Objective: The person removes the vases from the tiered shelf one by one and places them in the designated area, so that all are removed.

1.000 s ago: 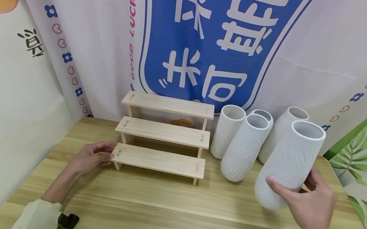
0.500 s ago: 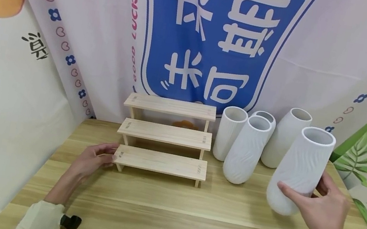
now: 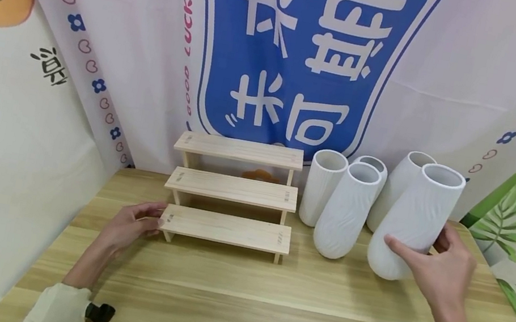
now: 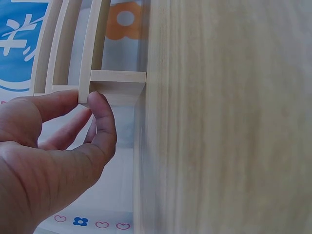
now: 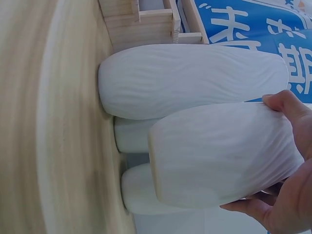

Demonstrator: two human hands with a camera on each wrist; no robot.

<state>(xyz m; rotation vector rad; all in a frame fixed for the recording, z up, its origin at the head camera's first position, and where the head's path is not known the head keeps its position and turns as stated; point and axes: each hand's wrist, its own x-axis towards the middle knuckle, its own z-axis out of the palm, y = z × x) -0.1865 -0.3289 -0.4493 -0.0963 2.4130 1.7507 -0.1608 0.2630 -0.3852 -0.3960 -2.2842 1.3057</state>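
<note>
My right hand (image 3: pixel 443 268), fingers curled around the white vase (image 3: pixel 414 220), has lifted it off the desk (image 3: pixel 234 295) at right of frame, while my left hand (image 3: pixel 130 225) pinches the wooden shelf (image 3: pixel 225 228).

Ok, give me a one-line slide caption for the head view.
Right hand grips a white vase lifted off the table beside four others; left hand holds the rack.

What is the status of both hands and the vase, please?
Left hand pinching rack bottom step. Right hand gripping vase, lifted. Four vases close beside.
</note>
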